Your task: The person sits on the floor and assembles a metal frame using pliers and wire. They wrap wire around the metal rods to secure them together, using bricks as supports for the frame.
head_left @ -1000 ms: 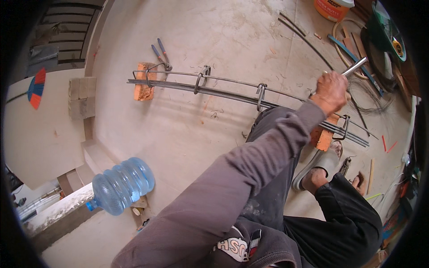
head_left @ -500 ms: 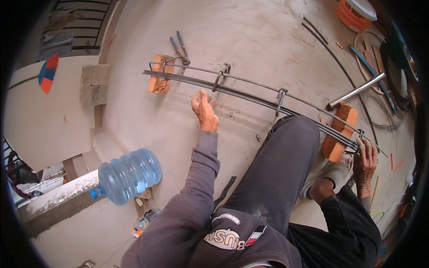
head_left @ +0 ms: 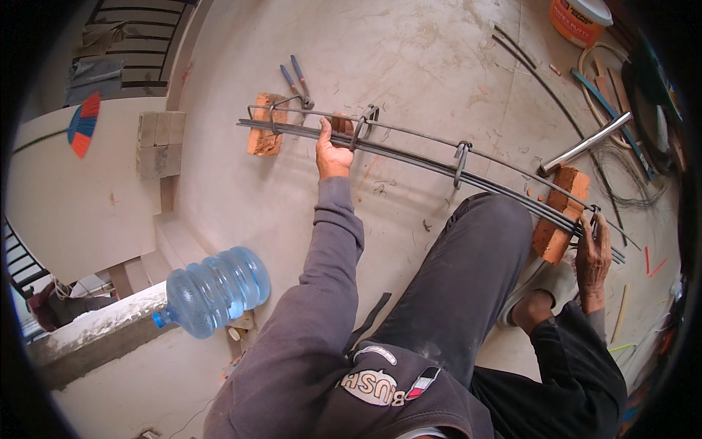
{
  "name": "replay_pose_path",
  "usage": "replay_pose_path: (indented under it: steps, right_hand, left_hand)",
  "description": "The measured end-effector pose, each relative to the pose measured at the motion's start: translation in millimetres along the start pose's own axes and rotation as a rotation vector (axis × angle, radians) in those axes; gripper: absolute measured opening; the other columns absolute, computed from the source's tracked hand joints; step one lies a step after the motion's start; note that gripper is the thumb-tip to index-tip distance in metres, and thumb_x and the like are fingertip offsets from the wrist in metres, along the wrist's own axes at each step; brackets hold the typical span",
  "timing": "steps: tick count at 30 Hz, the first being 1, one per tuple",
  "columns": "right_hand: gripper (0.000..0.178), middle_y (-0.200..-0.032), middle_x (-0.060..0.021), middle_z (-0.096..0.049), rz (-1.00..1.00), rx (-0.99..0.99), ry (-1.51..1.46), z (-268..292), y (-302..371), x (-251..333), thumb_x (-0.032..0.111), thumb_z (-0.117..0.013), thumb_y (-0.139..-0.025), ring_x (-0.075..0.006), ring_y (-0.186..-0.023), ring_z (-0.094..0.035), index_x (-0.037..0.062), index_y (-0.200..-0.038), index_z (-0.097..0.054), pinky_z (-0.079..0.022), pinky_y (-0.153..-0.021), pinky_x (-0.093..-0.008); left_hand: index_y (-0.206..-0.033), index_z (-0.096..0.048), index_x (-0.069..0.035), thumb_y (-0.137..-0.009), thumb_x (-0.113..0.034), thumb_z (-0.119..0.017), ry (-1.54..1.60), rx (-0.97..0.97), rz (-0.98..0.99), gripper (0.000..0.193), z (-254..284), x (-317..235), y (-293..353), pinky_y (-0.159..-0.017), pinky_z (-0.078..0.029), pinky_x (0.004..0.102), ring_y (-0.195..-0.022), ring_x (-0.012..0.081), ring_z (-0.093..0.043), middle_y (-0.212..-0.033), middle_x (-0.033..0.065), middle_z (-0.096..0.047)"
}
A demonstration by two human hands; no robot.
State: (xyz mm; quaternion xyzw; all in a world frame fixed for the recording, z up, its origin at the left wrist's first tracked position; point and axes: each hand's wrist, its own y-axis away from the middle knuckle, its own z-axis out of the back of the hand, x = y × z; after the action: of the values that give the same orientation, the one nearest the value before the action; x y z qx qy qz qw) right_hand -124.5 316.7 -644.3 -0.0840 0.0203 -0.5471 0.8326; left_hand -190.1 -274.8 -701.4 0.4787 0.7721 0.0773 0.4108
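A long, narrow steel rebar frame (head_left: 409, 159) lies raised on two orange bricks, one at its left end (head_left: 262, 145) and one at its right (head_left: 550, 240). Several bent stirrups, one of them a middle stirrup (head_left: 460, 164), join its upper bar to the lower bars. My left hand (head_left: 335, 162) grips the lower bars between the left brick and a stirrup, thumb in front, fingers partly hidden behind the steel. At the other end, just past the right brick, my right hand (head_left: 594, 257) has its fingers closed around the bars by the end stirrup. Pincers with dark blue handles (head_left: 298, 75) lie beside the left brick.
A big blue water bottle (head_left: 219, 291) lies on its side at left. Right of the frame are a shiny metal tube (head_left: 585, 145), loose bars (head_left: 545, 86) and coiled thin wire (head_left: 629, 179). A putty bucket (head_left: 581, 22) stands far right. My bent knee (head_left: 490, 219) is close to the frame.
My left hand has moved away from me, from open beside the frame to a grip on its bars. My right hand has shifted slightly at the right end, and bar ends now show beyond it.
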Motion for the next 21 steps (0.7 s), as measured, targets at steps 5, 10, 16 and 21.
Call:
replay_pose_path:
  steps: [5,10,16,21]
  right_hand:
    - [0.053,-0.127,-0.0162,-0.056,-0.020,0.044,-0.006,3,-5,1,-0.007,-0.062,-0.075,-0.0338,-0.116,-0.057,0.0093,-0.126,-0.060,-0.049,-0.097,-0.0417]
    - [0.053,-0.125,-0.0121,-0.057,-0.075,-0.045,-0.010,20,-26,11,-0.005,-0.060,-0.077,-0.0321,-0.119,-0.053,0.0089,-0.128,-0.058,-0.044,-0.103,-0.0430]
    - [0.050,-0.122,-0.0114,-0.061,-0.191,0.130,-0.106,4,-35,-20,0.000,-0.053,-0.085,-0.0296,-0.116,-0.056,0.0112,-0.134,-0.053,-0.044,-0.101,-0.0403]
    - [0.030,-0.108,-0.0104,-0.068,-0.339,0.168,-0.347,10,-44,-43,0.008,-0.053,-0.090,-0.0307,-0.100,-0.063,0.0100,-0.118,-0.062,-0.049,-0.090,-0.0396]
  left_hand:
    - [-0.110,-0.059,-0.005,-0.084,-0.016,-0.076,-0.036,-0.065,0.061,0.033,-6,-7,-3,-0.057,-0.045,0.0267,-0.095,0.0194,-0.066,-0.106,0.0084,-0.069]
    - [-0.111,-0.059,-0.006,-0.083,-0.014,-0.077,-0.092,-0.070,0.074,0.033,-11,-14,-7,-0.053,-0.036,0.0263,-0.071,0.0124,-0.057,-0.104,0.0073,-0.070]
    - [-0.105,-0.059,-0.003,-0.087,-0.007,-0.071,-0.162,-0.139,0.046,0.022,-30,-16,-3,-0.050,-0.030,0.0259,-0.054,0.0083,-0.040,-0.103,0.0120,-0.071]
    - [-0.104,-0.057,0.003,-0.088,-0.003,-0.068,-0.202,-0.254,0.023,0.020,-29,-26,-6,-0.048,-0.025,0.0252,-0.048,0.0079,-0.033,-0.094,0.0142,-0.070]
